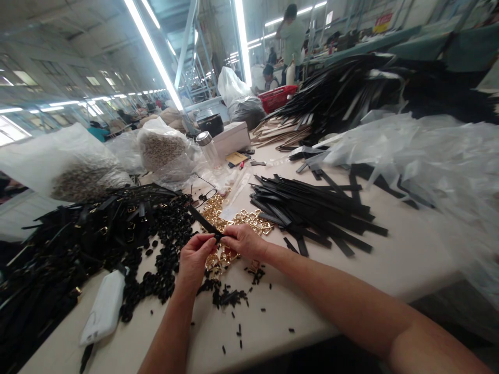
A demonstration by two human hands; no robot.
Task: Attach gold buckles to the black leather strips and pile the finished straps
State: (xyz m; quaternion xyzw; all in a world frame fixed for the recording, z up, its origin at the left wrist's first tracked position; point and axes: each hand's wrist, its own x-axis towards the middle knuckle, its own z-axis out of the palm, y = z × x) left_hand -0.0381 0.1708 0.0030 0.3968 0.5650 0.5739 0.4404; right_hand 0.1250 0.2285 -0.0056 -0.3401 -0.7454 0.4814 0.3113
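A narrow black strap [203,220] is pinched between my two hands over the middle of the table. My left hand [196,255] grips its near end with thumb and fingertips. Close beside it, my right hand [242,240] is closed on the same strap, whose free end points away to the upper left. Whether a buckle sits between the fingers is hidden. Beneath and behind the hands lies a heap of gold metal buckles [249,222]. Small black round pieces [171,249] are piled left of my left hand. Small black bits [230,297] lie scattered nearer to me.
Loose black straps [312,210] lie at the right, with plastic sheeting [421,161] beyond. Buckled straps [89,223] heap at the left near a white power bank [104,306]. Behind stand filled plastic bags [161,148], a clear bottle [208,146] and a white box [234,137].
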